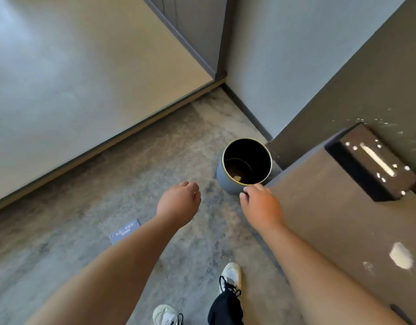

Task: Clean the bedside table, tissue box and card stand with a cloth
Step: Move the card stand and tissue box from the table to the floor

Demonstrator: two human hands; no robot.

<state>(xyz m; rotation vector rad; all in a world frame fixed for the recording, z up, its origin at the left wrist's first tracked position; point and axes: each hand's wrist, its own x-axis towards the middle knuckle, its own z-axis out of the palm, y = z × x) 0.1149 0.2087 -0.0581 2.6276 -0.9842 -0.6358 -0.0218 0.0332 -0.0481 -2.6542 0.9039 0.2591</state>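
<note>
The grey-brown bedside table (324, 207) fills the right side. A dark glossy tissue box (371, 163) lies on its far part, flecked with white specks. A white crumpled lump (401, 255) lies on the table's near right; whether it is cloth or tissue I cannot tell. My right hand (260, 205) hovers at the table's left corner, fingers curled down, holding nothing visible. My left hand (178, 202) hangs over the floor with loosely curled fingers, empty. A small blue-grey card (125, 231) lies flat on the floor beside my left forearm. No card stand shows.
A round grey bin (244, 165) with a gold rim stands on the floor against the table's corner, a scrap inside. A pale wall panel (85, 78) runs along the left. My two white shoes (230, 275) are on the grey mottled floor.
</note>
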